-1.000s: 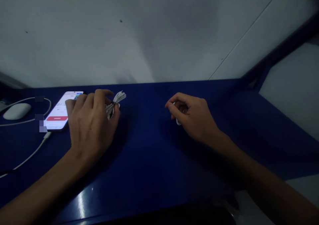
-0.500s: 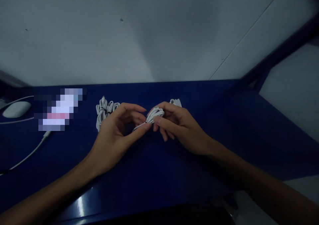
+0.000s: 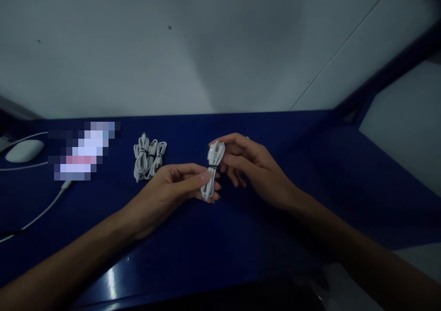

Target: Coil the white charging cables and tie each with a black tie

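A coiled white USB cable (image 3: 216, 154), bound round its middle with a black tie, is held nearly upright between my hands. My left hand (image 3: 175, 182) pinches its lower half, thumb in front and fingers behind. At its top, my right hand (image 3: 251, 166) has the index finger behind the coil and the thumb against its right edge. A metal plug end shows at the coil's upper left. Left of my hands, several bundled white cables (image 3: 143, 159) with black ties lie together on the blue table (image 3: 193, 251).
A white mouse (image 3: 25, 151) lies at the far left. Near it a lit device (image 3: 86, 150), blurred out, has a white charging cord (image 3: 44, 215) plugged into it. A pale wall (image 3: 138, 63) rises behind the table. Something white peeks out behind my right hand.
The cable bundle has turned from slanted to nearly upright, its black tie and plug now showing. My left hand has moved down and right, uncovering the cable pile.
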Demonstrator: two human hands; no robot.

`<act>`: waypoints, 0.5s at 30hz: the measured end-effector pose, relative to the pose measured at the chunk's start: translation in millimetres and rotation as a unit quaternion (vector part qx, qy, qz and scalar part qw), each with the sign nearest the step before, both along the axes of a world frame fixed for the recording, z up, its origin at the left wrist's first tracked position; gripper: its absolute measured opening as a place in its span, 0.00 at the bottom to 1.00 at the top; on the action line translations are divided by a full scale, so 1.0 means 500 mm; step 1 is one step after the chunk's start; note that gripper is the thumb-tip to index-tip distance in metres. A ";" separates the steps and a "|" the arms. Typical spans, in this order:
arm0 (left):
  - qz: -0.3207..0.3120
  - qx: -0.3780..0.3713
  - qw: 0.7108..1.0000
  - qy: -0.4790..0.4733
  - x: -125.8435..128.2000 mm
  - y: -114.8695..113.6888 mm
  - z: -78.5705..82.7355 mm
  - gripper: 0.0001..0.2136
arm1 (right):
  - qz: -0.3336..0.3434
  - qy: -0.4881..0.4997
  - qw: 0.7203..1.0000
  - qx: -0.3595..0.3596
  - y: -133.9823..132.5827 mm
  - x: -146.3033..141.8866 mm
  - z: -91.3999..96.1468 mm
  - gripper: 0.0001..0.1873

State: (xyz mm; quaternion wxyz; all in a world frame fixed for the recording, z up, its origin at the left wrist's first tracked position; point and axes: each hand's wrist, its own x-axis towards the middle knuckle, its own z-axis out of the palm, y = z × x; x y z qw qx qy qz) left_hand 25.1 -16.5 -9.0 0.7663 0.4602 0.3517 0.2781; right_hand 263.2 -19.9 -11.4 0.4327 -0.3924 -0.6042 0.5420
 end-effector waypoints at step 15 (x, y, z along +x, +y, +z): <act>0.068 0.065 0.994 0.059 -0.002 0.010 -0.021 0.10 | -0.011 -0.055 0.998 0.011 -0.011 -0.020 -0.004 0.07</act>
